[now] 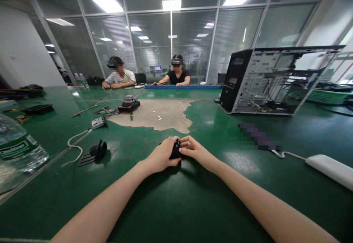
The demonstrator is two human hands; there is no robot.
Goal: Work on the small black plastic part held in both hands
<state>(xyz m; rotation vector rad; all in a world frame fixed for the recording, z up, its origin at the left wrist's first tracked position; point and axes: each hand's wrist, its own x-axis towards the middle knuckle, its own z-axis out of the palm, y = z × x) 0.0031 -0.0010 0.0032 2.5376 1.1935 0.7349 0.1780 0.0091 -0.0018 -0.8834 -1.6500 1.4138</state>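
A small black part (175,151) is between my two hands, low over the green table; its exact kind is hidden by my fingers. My left hand (165,151) wraps round it from the left, thumb at the lower edge. From the other side, the fingertips of my right hand (192,149) pinch at its right end. To the left on the table lies a black plastic piece (96,151) with a round ring and several long prongs. Behind it is a small metal box (98,122) with a pale cable (72,145).
An opened computer case (256,83) stands at the right. Nearer lie a blurred dark item (257,136) and a white power strip (329,167). A water bottle (20,143) is at the left. Beyond the torn brown sheet (162,114) sit two people (180,75).
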